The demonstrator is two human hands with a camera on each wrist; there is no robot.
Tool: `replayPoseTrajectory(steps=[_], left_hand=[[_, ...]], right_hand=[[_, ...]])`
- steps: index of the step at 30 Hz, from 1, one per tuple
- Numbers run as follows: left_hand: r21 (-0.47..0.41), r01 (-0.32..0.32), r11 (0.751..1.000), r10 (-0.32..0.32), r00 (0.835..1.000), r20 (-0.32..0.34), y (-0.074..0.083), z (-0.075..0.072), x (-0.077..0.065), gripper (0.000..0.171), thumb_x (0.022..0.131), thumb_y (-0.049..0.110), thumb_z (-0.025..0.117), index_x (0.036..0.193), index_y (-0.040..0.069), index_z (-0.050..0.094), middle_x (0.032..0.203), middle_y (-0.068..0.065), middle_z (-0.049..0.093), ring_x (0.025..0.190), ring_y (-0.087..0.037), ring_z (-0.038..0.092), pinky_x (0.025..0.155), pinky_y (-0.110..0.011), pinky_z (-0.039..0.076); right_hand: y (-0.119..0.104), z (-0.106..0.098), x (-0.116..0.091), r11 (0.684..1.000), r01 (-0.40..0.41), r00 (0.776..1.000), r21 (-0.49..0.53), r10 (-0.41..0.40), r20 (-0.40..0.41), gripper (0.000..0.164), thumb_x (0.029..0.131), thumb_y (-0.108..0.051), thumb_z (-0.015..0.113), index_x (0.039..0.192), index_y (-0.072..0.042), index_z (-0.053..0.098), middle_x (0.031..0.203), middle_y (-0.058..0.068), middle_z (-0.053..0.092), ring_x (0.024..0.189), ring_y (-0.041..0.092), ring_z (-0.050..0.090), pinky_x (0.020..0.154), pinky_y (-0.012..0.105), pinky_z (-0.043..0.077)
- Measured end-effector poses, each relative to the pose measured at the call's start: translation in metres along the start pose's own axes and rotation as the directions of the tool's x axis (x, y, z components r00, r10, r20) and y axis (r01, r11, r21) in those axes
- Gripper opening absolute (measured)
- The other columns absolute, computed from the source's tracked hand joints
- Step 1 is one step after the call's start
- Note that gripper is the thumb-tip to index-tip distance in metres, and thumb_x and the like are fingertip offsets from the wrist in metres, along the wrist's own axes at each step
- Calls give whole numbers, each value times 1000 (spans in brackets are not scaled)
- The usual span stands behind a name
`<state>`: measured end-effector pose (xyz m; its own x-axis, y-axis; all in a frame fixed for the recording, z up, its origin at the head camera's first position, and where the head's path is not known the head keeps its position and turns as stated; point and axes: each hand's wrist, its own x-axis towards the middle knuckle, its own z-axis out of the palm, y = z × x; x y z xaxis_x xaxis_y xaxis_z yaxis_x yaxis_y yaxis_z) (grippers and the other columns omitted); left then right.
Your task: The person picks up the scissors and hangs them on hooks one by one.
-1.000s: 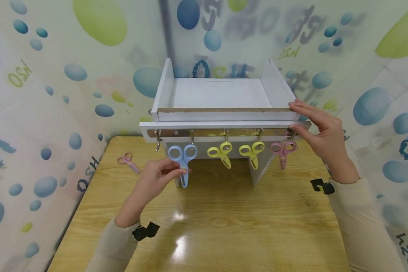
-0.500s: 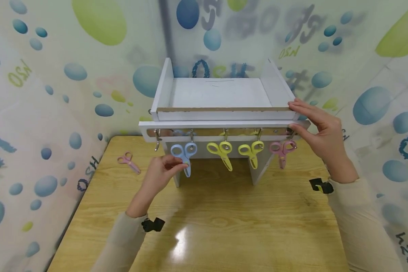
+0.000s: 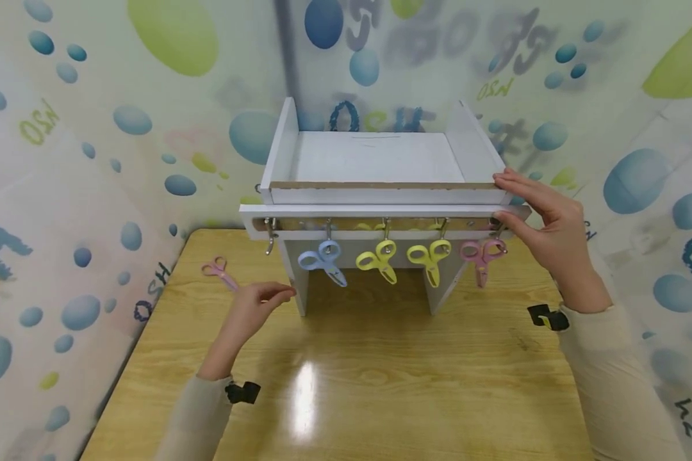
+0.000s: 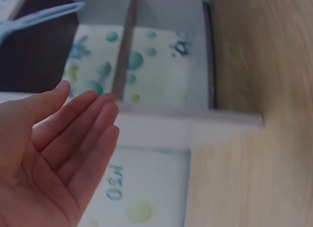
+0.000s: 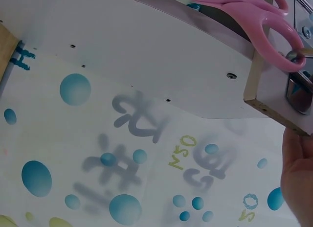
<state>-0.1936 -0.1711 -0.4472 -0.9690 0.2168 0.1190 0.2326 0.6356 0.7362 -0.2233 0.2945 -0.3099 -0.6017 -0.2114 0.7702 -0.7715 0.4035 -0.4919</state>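
My left hand hovers left of the white shelf unit, holding nothing; its fingers are extended in the left wrist view. Light blue scissors hang tilted by one ring from the second hook of the metal hook strip. Two yellow scissors and pink scissors hang on the hooks further right. At the right end of the unit, my right hand grips the corner, fingers on top and thumb at the hook board. Part of that hand is cut off in the right wrist view.
A second pair of pink scissors lies on the wooden table behind my left hand. The leftmost hook carries nothing. Walls with blue and green dots stand close behind and at both sides.
My left hand has let go of the blue scissors and moved down and left. The blue scissors now hang tilted from their hook. My right hand stays at the corner.
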Motion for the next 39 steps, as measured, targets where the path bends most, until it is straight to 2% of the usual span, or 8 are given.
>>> replayPoseTrajectory(steps=[6,11,15,19,25,31,35,39], left_hand=[[43,140,989,-139,990,-10,-40,-11,-2,30,102,26,59,121,6,71,115,-16,74,105,-34,71,89,-50,56],[-155,290,944,-293,956,4,-70,-25,1,49,104,37,51,136,0,58,129,-24,65,111,-29,69,92,-34,58],[-432,360,827,-411,911,-28,-95,-34,5,57,105,37,48,145,-5,45,117,1,74,100,1,70,87,-17,56],[-640,419,644,-556,831,-15,-117,-44,13,64,104,40,49,151,-3,37,95,27,69,91,11,66,84,-11,54],[-739,513,437,-647,750,138,-134,-57,23,70,105,51,37,158,7,26,144,11,56,116,4,62,108,-18,44],[-770,551,322,-656,716,238,-148,-67,24,69,107,50,19,160,6,13,165,-6,23,124,-5,58,118,-26,33],[-736,592,328,-718,663,213,-161,-69,24,67,108,44,27,159,3,16,144,-5,56,104,-1,66,110,-25,43],[-769,587,252,-779,594,199,-173,-66,27,57,108,28,35,158,4,21,88,8,74,85,0,71,93,-20,55]], right_hand=[[-1,-3,0,1000,-7,1000,-14,7,-8,42,80,18,71,121,12,66,133,7,67,132,16,58,107,21,46],[-1,-4,-1,999,-21,1000,-34,21,-15,44,78,22,70,121,12,66,133,7,67,132,16,58,107,21,46],[-1,-5,-2,999,-31,999,-44,31,-12,47,76,24,70,121,11,66,133,7,67,132,16,57,108,21,46],[0,-6,-3,999,-36,999,-39,36,-9,47,76,24,70,122,11,66,134,6,67,133,16,57,107,21,46],[-1,-5,-5,999,-31,999,-22,31,-16,43,78,21,70,121,13,66,133,7,67,132,16,58,107,21,46],[-1,-2,-4,999,-33,999,-10,33,-1,46,78,22,70,122,12,65,134,6,67,133,17,57,107,21,46],[-1,0,-2,999,-34,999,-4,34,13,49,76,24,70,123,11,65,134,5,66,133,16,57,106,21,47],[-1,1,0,1000,-28,1000,-2,28,9,48,77,23,70,122,11,65,134,5,67,133,17,57,107,22,47]])
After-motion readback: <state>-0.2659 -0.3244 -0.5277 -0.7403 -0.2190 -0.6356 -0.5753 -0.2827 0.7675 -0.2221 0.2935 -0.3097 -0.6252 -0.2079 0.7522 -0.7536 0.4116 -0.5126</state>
